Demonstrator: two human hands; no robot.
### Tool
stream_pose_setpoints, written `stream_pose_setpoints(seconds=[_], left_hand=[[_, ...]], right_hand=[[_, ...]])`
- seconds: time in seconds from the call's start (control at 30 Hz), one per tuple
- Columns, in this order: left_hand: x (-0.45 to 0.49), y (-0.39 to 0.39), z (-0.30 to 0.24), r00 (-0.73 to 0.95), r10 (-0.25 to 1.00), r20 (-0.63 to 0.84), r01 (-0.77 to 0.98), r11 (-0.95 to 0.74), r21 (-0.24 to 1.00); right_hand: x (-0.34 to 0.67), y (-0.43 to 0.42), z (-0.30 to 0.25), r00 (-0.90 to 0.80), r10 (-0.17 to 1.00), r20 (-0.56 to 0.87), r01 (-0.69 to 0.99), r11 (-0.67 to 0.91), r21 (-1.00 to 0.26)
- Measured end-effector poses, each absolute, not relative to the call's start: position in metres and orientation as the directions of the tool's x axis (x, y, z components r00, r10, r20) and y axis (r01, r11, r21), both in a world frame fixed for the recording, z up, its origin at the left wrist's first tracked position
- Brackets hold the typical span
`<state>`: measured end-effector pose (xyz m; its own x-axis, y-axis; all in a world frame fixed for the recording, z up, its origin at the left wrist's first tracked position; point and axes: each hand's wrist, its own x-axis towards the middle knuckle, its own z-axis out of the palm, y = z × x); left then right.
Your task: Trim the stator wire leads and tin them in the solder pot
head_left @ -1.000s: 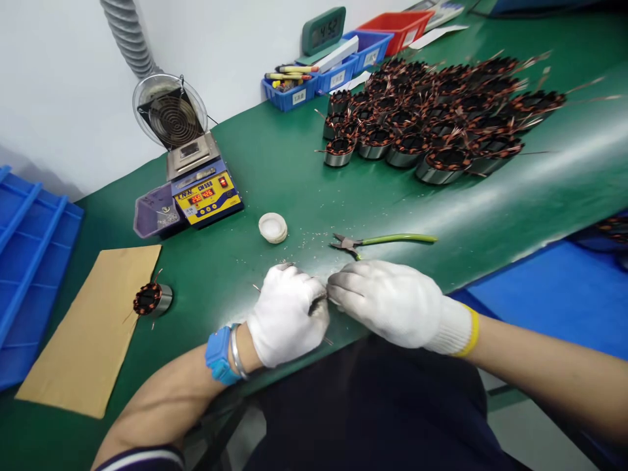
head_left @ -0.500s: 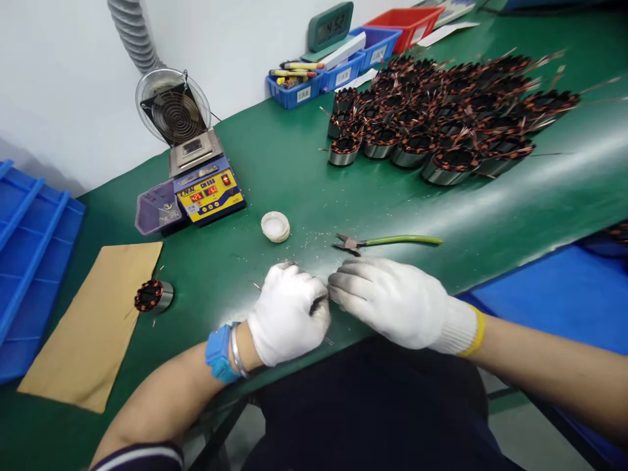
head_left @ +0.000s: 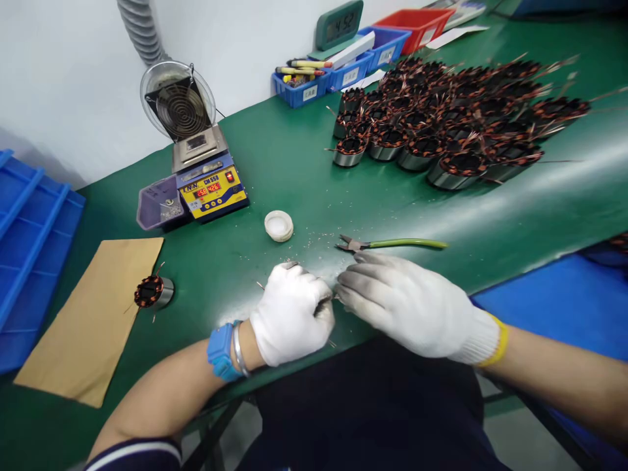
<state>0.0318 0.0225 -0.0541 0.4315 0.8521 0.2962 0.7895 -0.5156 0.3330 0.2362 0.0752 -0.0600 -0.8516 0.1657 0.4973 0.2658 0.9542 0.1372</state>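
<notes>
My left hand (head_left: pixel 294 317), in a white glove, is closed over a copper-wound stator that it hides almost wholly; thin wire ends poke out on both sides of the glove. My right hand (head_left: pixel 412 304), also gloved, lies just to the right, its fingers held together and their tips on a thin copper wire (head_left: pixel 336 297) beside the left thumb. Whether the right thumb presses from below is hidden. Beyond the right fingers lie cutting pliers (head_left: pixel 392 244) with green handles. A small round white dish (head_left: pixel 279 226) stands beyond my left hand.
One stator (head_left: pixel 154 292) lies by brown paper (head_left: pixel 88 320) at left. Many stators (head_left: pixel 456 171) stand grouped at back right. A solder pot (head_left: pixel 213 193) with a fume hood and a purple tray (head_left: pixel 159 206) are at back left. Wire clippings dot the green table (head_left: pixel 294 163).
My right hand has shifted slightly right, leaving a small gap with thin wire between the hands. My left hand keeps its closed grip. The whole view has shifted a little.
</notes>
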Motion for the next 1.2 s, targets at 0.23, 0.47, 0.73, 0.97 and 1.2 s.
stream_pose_setpoints(seconds=[0.23, 0.47, 0.73, 0.97, 1.2], left_hand=[[0.032, 0.022, -0.055, 0.423, 0.851, 0.309, 0.798, -0.512, 0.318], [0.030, 0.022, -0.051, 0.442, 0.873, 0.207, 0.817, -0.486, 0.310], [0.033, 0.021, -0.057, 0.416, 0.883, 0.219, 0.832, -0.467, 0.299], [0.018, 0.018, -0.021, 0.380, 0.859, 0.344, 0.802, -0.491, 0.340], [0.017, 0.015, -0.023, 0.651, 0.756, 0.069, 0.738, -0.652, 0.176]], right_hand=[[0.233, 0.076, -0.070, -0.889, 0.157, 0.431, 0.258, 0.948, 0.187], [0.241, 0.074, -0.078, -0.880, 0.161, 0.447, 0.249, 0.958, 0.144], [0.217, 0.067, -0.070, -0.627, 0.698, -0.346, 0.364, -0.129, -0.922], [0.231, 0.053, -0.060, -0.541, 0.718, -0.438, 0.559, -0.082, -0.825], [0.219, 0.034, -0.065, -0.526, 0.813, -0.250, 0.663, 0.207, -0.720]])
